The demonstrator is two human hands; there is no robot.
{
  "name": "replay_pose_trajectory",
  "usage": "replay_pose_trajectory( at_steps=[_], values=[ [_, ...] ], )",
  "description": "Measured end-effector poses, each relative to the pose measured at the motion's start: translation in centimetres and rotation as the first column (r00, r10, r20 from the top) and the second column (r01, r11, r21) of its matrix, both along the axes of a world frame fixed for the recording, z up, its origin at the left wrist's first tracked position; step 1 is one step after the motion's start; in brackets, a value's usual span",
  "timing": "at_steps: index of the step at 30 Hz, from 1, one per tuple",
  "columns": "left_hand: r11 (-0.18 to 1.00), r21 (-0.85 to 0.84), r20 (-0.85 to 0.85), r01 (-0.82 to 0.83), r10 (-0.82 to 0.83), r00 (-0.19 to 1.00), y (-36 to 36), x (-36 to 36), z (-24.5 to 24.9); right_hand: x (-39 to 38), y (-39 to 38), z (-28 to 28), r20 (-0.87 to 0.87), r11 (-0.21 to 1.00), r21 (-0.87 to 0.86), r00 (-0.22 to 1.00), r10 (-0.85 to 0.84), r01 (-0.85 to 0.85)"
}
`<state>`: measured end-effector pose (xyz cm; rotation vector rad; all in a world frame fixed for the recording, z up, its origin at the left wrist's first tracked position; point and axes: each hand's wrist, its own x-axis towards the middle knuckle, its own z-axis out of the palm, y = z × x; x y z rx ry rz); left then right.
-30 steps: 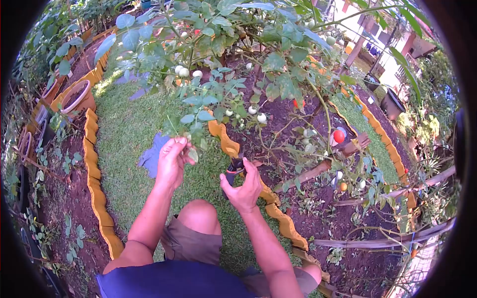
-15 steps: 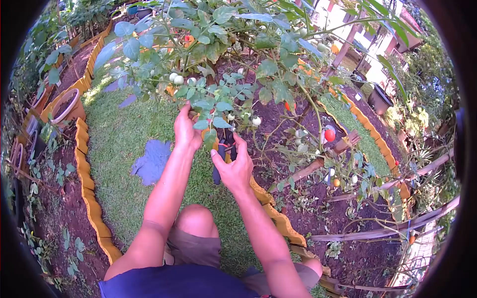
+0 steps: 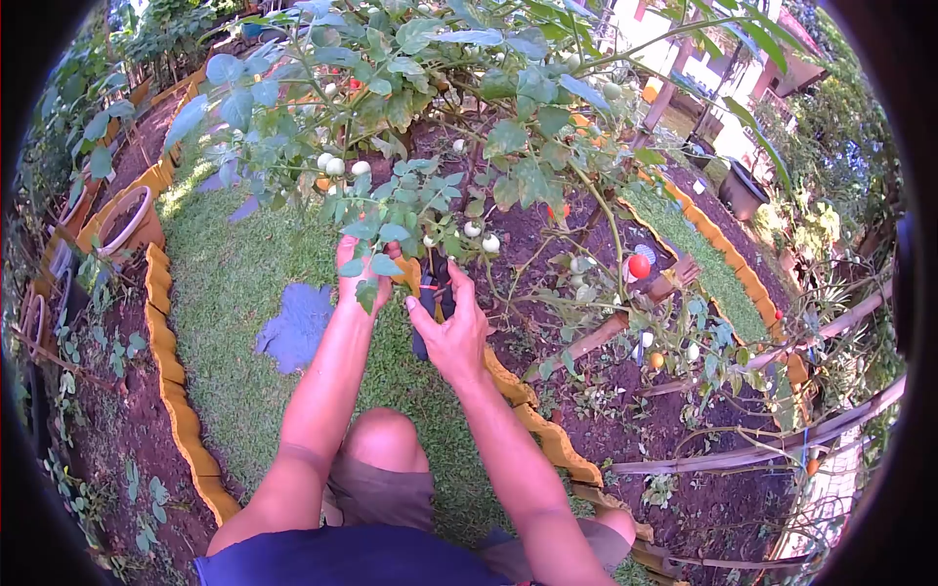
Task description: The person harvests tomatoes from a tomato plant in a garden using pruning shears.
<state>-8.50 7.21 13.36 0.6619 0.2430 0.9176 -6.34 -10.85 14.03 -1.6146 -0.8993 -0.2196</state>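
Observation:
A tomato plant (image 3: 420, 190) with green leaves and pale green fruits (image 3: 335, 167) hangs in front of me. My left hand (image 3: 363, 278) is raised among its lower leaves, its fingers partly covered by a leafy tomato shoot (image 3: 376, 234) that it appears to hold. Just to the right, my right hand (image 3: 457, 327) is closed around dark pruning shears (image 3: 422, 344) with red details. Their upper end sits beneath the leaves close to several small tomatoes (image 3: 490, 243), so I cannot see what the blades touch.
Scalloped yellow edging (image 3: 176, 391) borders the grass path (image 3: 234, 293) and soil beds. A flat grey-blue stone (image 3: 295, 327) lies in the grass. Wooden poles (image 3: 762, 451) cross the right bed, near a ripe red tomato (image 3: 638, 266). Pots (image 3: 132, 225) stand farther back.
The view has shifted slightly, with the plant now a little farther left. Both hands sit slightly lower and farther left, and leaves cover more of my left fingers. The shears stay in my right hand.

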Motion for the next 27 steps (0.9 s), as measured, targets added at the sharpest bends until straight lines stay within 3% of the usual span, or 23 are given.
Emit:
replay_pose_trajectory(
  at_steps=[1,4,11,14,17,22,25,27],
  values=[
    [0.999,-0.021,0.045,0.034,-0.033,0.998,0.0,0.1,-0.1,0.0,0.0,0.1,-0.006,1.0,0.003,1.0,0.004,-0.004],
    [0.999,0.044,-0.064,-0.02,0.022,0.998,-0.7,0.1,0.6,0.0,-0.2,0.1,-0.035,1.0,-0.007,0.999,0.014,-0.015],
    [0.995,0.011,-0.137,-0.1,0.101,0.985,-1.5,0.2,1.4,0.3,-0.1,-0.7,-0.094,0.999,0.005,0.995,0.04,-0.04],
    [0.996,-0.006,-0.13,-0.086,0.085,0.988,-1.5,-0.3,1.6,-0.1,-0.4,-0.5,-0.2,0.997,-0.004,0.977,0.069,-0.071],
    [0.995,-0.008,-0.152,-0.099,0.096,0.984,0.1,-0.6,-1.0,0.3,-0.4,-1.8,-0.193,0.999,0.008,0.98,0.053,-0.053],
    [0.979,-0.076,-0.124,-0.187,0.177,0.976,1.5,-3.0,-4.2,-0.7,-3.2,-1.8,-0.175,0.96,-0.279,0.984,-0.042,-0.009],
    [0.974,0.209,-0.475,-0.085,0.176,0.862,2.2,-5.6,-7.3,-1.8,-5.9,-4.5,-0.236,0.864,-0.498,0.97,-0.052,-0.075],
    [0.891,0.331,-0.714,0.311,0.021,0.7,2.0,-7.8,-9.7,-2.6,-8.0,-7.6,-0.326,0.761,-0.626,0.944,-0.058,-0.17]
  ],
)
